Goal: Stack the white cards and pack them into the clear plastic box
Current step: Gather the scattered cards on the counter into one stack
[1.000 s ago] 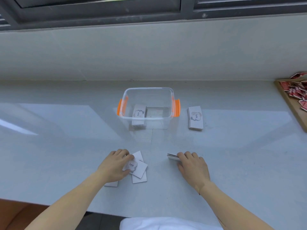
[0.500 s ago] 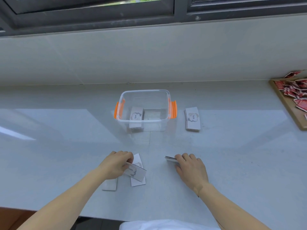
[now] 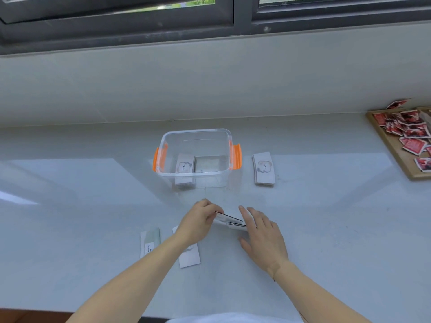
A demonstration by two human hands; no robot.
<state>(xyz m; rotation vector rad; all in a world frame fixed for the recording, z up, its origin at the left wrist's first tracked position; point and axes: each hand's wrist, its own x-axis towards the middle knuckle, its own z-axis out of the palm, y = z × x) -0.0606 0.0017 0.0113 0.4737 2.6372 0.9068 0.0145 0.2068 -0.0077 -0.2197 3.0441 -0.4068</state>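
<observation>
Head view, card pinched in left hand

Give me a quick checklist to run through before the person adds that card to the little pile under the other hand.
1. Card held in left hand: ok, pinched at its edge.
2. Right hand steadying the small pile: ok.
3. Pile edges squared: cannot tell, mostly covered.
4. Loose cards left on the counter: not ok, at least two remain.
5. Clear plastic box open with room: ok, one stack inside.
6. Stack beside the box packed: not ok.
</observation>
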